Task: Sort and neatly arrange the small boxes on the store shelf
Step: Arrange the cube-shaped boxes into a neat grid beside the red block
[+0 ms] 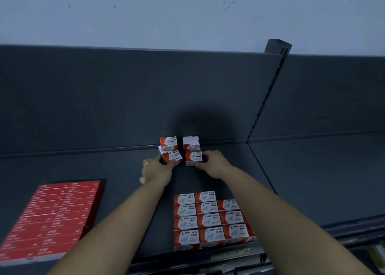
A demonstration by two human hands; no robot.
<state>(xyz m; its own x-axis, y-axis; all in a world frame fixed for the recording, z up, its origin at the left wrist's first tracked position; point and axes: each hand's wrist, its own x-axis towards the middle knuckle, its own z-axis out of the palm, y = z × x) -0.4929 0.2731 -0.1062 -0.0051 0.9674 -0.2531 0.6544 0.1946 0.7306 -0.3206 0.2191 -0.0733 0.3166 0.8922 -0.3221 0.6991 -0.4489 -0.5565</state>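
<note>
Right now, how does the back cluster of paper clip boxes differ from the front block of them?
The back cluster is a few boxes with gaps, one skewed; the front block is many boxes in tight rows. The left hand and right hand each grip a box of the back cluster; the front block is untouched. Both are red-and-white paper clip boxes.

I read this as a shop, stationery section: a dark metal display shelf [125,166] with a matching back panel [104,97] and a slotted upright [268,99] like retail racking. Stock comes in multiples: identical paper-clip boxes [208,218] in tidy rows, and a block of flat red boxes [54,218] to the left. A label strip [227,254] runs along the shelf's front edge, its print too blurred for me to read.
</note>
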